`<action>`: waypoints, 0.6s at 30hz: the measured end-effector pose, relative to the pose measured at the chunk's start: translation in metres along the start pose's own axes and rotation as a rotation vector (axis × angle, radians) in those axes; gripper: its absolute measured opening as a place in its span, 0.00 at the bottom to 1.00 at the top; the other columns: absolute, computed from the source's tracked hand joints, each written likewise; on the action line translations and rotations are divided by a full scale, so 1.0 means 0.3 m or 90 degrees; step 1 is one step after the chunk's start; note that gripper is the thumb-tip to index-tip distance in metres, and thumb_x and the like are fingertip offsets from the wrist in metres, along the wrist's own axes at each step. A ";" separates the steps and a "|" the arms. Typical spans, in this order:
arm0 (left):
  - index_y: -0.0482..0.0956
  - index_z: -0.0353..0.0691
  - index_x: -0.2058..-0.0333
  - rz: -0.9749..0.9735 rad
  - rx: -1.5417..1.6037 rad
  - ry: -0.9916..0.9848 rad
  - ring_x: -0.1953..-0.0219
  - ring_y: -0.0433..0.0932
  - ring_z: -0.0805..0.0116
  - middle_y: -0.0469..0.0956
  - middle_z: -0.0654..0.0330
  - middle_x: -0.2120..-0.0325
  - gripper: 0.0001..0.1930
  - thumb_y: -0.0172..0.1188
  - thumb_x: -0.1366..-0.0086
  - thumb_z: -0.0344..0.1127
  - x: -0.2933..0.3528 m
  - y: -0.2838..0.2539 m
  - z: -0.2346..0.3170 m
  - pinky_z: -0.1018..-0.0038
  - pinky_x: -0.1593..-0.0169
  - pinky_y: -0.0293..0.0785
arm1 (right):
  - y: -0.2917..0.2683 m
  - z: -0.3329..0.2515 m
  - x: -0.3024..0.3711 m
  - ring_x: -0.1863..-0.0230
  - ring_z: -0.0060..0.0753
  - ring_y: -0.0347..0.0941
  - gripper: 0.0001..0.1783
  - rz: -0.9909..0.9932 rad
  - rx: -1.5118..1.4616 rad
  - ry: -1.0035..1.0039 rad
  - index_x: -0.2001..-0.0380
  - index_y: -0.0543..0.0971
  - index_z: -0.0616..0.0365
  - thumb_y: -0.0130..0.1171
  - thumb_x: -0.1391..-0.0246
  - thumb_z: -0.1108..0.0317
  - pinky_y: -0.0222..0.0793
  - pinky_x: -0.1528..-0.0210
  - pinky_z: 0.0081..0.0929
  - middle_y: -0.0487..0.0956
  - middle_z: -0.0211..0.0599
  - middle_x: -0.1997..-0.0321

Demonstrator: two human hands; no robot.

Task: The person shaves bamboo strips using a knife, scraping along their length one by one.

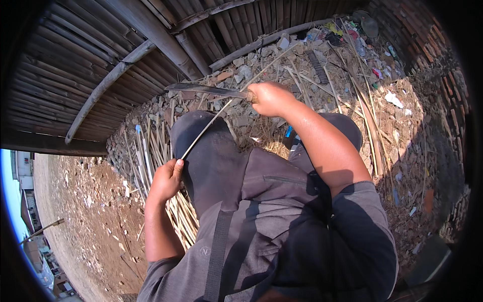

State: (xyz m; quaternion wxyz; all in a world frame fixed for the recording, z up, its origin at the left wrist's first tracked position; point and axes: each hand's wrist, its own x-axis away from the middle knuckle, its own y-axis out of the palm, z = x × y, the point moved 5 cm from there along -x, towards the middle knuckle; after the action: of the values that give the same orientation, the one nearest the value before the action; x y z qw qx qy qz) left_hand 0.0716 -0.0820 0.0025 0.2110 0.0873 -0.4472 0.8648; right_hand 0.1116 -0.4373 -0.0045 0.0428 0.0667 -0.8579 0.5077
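Note:
My left hand (pixel 166 180) is closed around the near end of a long, thin bamboo strip (pixel 207 128), thumb laid along it. The strip slants up and away to the right, over my left knee and past the blade. In my right hand (pixel 271 99) is a machete (pixel 206 90), gripped by its wooden handle. Its dark, slightly curved blade points left and crosses the strip just short of the handle; whether the edge bites into the strip I cannot tell. Beside my left leg lies a bundle of pale split bamboo strips (pixel 181 216).
A bamboo slat wall (pixel 75 65) with round poles stands ahead and left. Rubble and stones (pixel 241 73) cover the ground before me, with litter (pixel 342 35) farther back. Long bamboo pieces (pixel 370 126) lie to the right, near a brick wall (pixel 427 40). Bare soil (pixel 95 216) stretches left.

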 end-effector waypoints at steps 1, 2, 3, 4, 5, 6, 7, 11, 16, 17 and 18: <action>0.76 0.31 0.67 -0.004 -0.001 -0.001 0.78 0.74 0.62 0.72 0.51 0.82 0.25 0.49 0.23 0.52 -0.004 0.013 -0.019 0.64 0.69 0.72 | 0.002 -0.054 0.023 0.53 0.55 0.80 0.14 -0.013 0.020 -0.035 0.60 0.81 0.55 0.61 0.53 0.67 0.75 0.51 0.50 0.83 0.48 0.58; 0.76 0.31 0.67 0.010 0.011 0.025 0.78 0.73 0.64 0.72 0.52 0.82 0.26 0.49 0.23 0.52 -0.009 0.028 -0.049 0.65 0.69 0.71 | 0.023 -0.075 0.026 0.55 0.54 0.81 0.13 -0.021 0.069 -0.097 0.61 0.80 0.54 0.62 0.53 0.66 0.76 0.53 0.49 0.84 0.46 0.61; 0.76 0.31 0.67 0.025 0.024 0.054 0.79 0.73 0.65 0.72 0.53 0.83 0.26 0.48 0.23 0.52 -0.014 0.032 -0.066 0.66 0.70 0.71 | 0.039 -0.045 0.006 0.55 0.54 0.81 0.13 -0.020 0.067 -0.096 0.61 0.80 0.54 0.62 0.53 0.66 0.76 0.53 0.49 0.84 0.46 0.61; 0.76 0.31 0.66 0.033 -0.007 0.063 0.79 0.71 0.67 0.72 0.54 0.82 0.26 0.49 0.23 0.52 -0.018 0.033 -0.065 0.66 0.70 0.70 | 0.059 0.030 -0.029 0.55 0.54 0.80 0.15 -0.035 -0.027 -0.074 0.62 0.80 0.56 0.64 0.53 0.63 0.75 0.54 0.48 0.83 0.48 0.61; 0.76 0.31 0.66 0.024 -0.007 0.072 0.79 0.71 0.67 0.72 0.54 0.82 0.26 0.49 0.23 0.52 -0.027 0.040 -0.049 0.66 0.70 0.70 | 0.071 0.115 -0.056 0.55 0.55 0.80 0.17 -0.046 -0.119 -0.047 0.62 0.79 0.58 0.65 0.52 0.59 0.74 0.54 0.48 0.83 0.49 0.61; 0.76 0.31 0.66 0.020 0.038 0.046 0.79 0.71 0.66 0.72 0.53 0.82 0.25 0.49 0.23 0.52 -0.025 0.036 -0.038 0.66 0.70 0.70 | 0.026 0.138 -0.076 0.52 0.56 0.79 0.21 -0.004 -0.125 -0.056 0.58 0.80 0.58 0.67 0.52 0.55 0.73 0.50 0.46 0.83 0.52 0.58; 0.76 0.30 0.66 0.017 0.082 0.019 0.79 0.70 0.65 0.72 0.53 0.82 0.25 0.49 0.23 0.51 -0.024 0.034 -0.032 0.66 0.70 0.70 | 0.005 0.182 -0.075 0.48 0.57 0.78 0.24 0.009 -0.154 0.029 0.55 0.81 0.57 0.67 0.51 0.54 0.72 0.46 0.46 0.82 0.53 0.52; 0.76 0.30 0.66 0.036 -0.027 0.051 0.77 0.72 0.58 0.73 0.46 0.80 0.25 0.49 0.23 0.50 -0.020 0.019 -0.017 0.62 0.66 0.71 | -0.006 0.162 -0.049 0.47 0.56 0.78 0.20 0.078 -0.063 0.050 0.55 0.81 0.58 0.61 0.51 0.63 0.71 0.43 0.47 0.82 0.53 0.52; 0.76 0.29 0.66 0.018 -0.034 0.019 0.75 0.71 0.61 0.73 0.49 0.80 0.26 0.49 0.23 0.52 -0.010 0.014 -0.028 0.64 0.65 0.70 | 0.031 -0.039 0.024 0.55 0.60 0.80 0.17 -0.044 0.080 -0.094 0.57 0.83 0.54 0.60 0.54 0.66 0.73 0.48 0.51 0.84 0.53 0.58; 0.76 0.29 0.66 0.014 -0.034 0.017 0.75 0.71 0.61 0.73 0.49 0.80 0.26 0.49 0.23 0.52 -0.027 0.031 -0.060 0.64 0.65 0.70 | 0.041 0.013 0.000 0.55 0.60 0.80 0.17 -0.048 0.079 -0.092 0.57 0.83 0.54 0.60 0.54 0.66 0.73 0.48 0.51 0.84 0.53 0.58; 0.76 0.29 0.65 0.002 0.005 0.027 0.75 0.70 0.63 0.73 0.51 0.80 0.27 0.48 0.23 0.52 -0.044 0.051 -0.084 0.64 0.65 0.70 | 0.040 0.114 -0.036 0.55 0.58 0.80 0.16 -0.053 -0.009 -0.057 0.60 0.81 0.56 0.62 0.54 0.65 0.74 0.50 0.51 0.83 0.53 0.60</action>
State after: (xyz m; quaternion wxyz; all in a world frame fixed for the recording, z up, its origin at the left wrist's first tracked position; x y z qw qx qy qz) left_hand 0.0777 -0.0731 -0.0281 0.2188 0.0694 -0.4396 0.8684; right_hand 0.1200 -0.4607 -0.0330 0.0257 0.1245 -0.8590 0.4959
